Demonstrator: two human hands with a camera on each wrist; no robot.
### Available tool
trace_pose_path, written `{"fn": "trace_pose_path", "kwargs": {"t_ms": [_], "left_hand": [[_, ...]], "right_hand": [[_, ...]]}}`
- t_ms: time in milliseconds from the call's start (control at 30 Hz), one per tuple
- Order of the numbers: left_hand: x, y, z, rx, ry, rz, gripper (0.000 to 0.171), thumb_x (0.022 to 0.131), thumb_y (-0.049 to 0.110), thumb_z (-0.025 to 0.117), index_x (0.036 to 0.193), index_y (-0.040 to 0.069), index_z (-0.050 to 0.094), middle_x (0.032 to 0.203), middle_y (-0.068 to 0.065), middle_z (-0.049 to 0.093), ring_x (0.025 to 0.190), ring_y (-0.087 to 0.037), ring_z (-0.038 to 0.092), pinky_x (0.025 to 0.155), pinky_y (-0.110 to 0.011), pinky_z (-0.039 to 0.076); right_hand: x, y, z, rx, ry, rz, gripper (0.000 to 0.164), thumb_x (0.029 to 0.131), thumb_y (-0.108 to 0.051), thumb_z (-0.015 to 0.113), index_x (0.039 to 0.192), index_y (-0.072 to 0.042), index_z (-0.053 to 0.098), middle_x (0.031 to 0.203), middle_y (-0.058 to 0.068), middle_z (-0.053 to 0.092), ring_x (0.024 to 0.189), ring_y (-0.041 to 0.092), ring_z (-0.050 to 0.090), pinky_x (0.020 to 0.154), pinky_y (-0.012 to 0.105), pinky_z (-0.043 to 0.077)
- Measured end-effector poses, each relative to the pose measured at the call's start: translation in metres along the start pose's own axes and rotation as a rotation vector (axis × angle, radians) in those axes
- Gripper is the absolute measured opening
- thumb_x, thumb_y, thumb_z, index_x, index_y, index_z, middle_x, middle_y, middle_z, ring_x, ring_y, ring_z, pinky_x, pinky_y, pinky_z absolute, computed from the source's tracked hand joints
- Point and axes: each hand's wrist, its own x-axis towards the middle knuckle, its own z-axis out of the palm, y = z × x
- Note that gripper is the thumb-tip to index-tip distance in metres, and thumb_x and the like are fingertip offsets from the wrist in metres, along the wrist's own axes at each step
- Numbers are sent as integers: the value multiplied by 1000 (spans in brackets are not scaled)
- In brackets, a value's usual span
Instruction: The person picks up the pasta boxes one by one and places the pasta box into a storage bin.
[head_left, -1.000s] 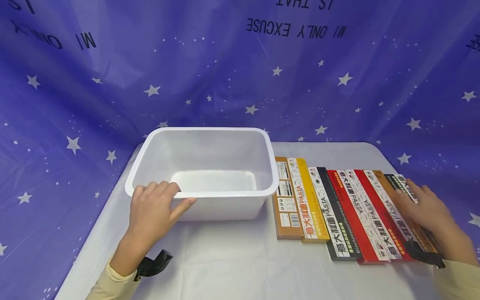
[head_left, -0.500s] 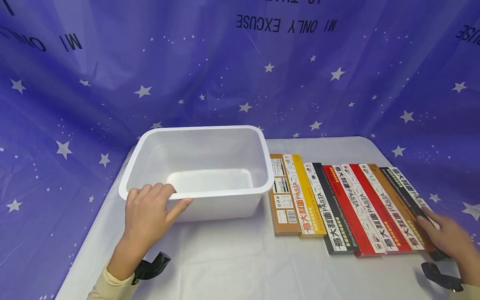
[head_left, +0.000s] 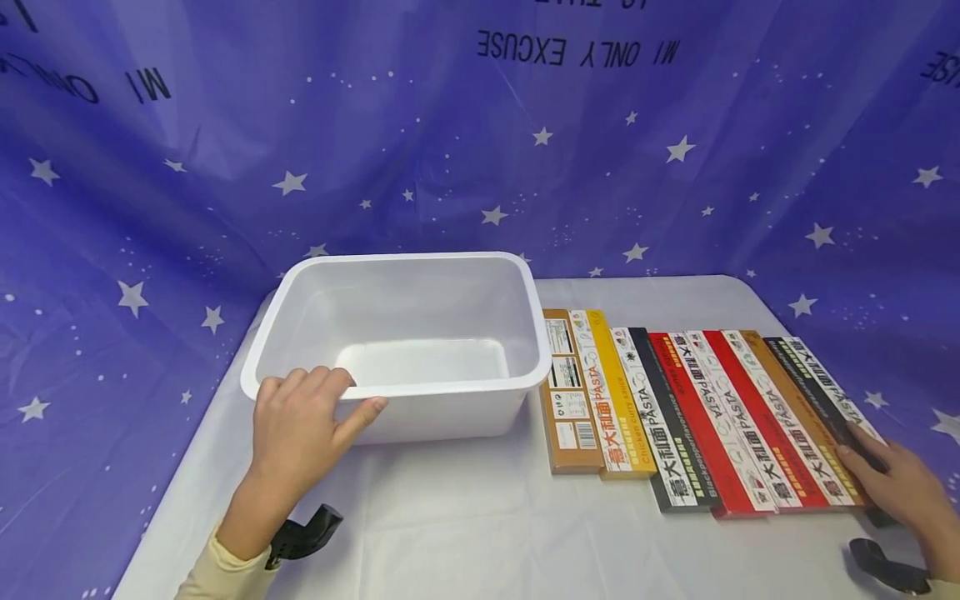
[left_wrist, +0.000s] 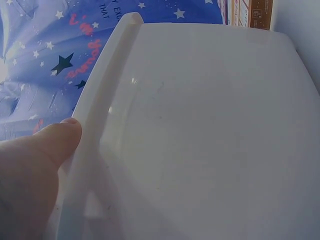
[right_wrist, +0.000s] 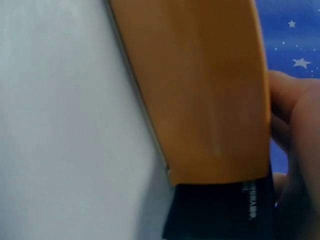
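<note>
My left hand (head_left: pixel 300 429) grips the near rim of a white plastic tub (head_left: pixel 450 415), fingers over the edge and thumb outside. In the left wrist view the thumb (left_wrist: pixel 65 140) lies against the rim. A row of flat pasta boxes lies to the right of the tub. At its right end my right hand (head_left: pixel 903 487) holds the near part of a black pasta box (head_left: pixel 806 375), thumb on the left and fingers across it. In the right wrist view an orange box (right_wrist: pixel 210 100) overlaps the darker box (right_wrist: pixel 210 210), hiding some of the fingers.
Other boxes in the row are brown (head_left: pixel 566 462), yellow (head_left: pixel 633 433), black and white (head_left: pixel 678 433), and red (head_left: pixel 723 450). All rest on a white tabletop (head_left: pixel 465 517). A purple star-printed curtain (head_left: pixel 420 150) hangs behind and at both sides.
My right hand has come down along the end black box toward its near end and taken hold there. The left hand stays on the tub's rim. The head view has shifted slightly.
</note>
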Motion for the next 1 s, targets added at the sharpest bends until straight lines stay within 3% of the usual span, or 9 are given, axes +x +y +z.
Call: {"fn": "trace_pose_path", "kwargs": {"t_ms": [233,433,667,800,1000], "left_hand": [[0,1,1,2,17,8,86,98,78,20,83,5,64,68,-10,62,58,-34,53,62,-44,33],[0,1,1,5,19,8,86,98,78,20,82,6,64,67,-9,61,57,-32,52,61,-43,33],[-1,0,1,4,41,17,84,99,77,22,82,6,64,65,-8,59,56,-33,51,60,-43,32],[-1,0,1,-1,42,14,84,99,77,23,82,7,65,64,-8,59,56,-32,51,60,-43,32],[-1,1,1,-3,41,13,83,99,77,23,82,6,64,64,-7,58,56,-31,51,60,-43,31]], "right_hand": [[6,9,1,-11,53,-21,67,108,-38,38,154,5,14,126,57,30,114,74,35,95,81,33],[12,17,6,-99,132,-93,77,101,-31,58,156,2,16,110,53,43,97,67,49,84,73,44],[16,20,8,-96,191,-115,82,97,-35,65,157,-2,19,106,50,46,91,62,52,79,68,45],[15,19,9,-88,187,-91,81,95,-26,69,156,-3,20,109,50,45,94,63,51,83,69,44],[14,14,11,-85,120,30,83,94,-14,67,158,-5,14,124,50,35,113,68,40,98,75,36]]}}
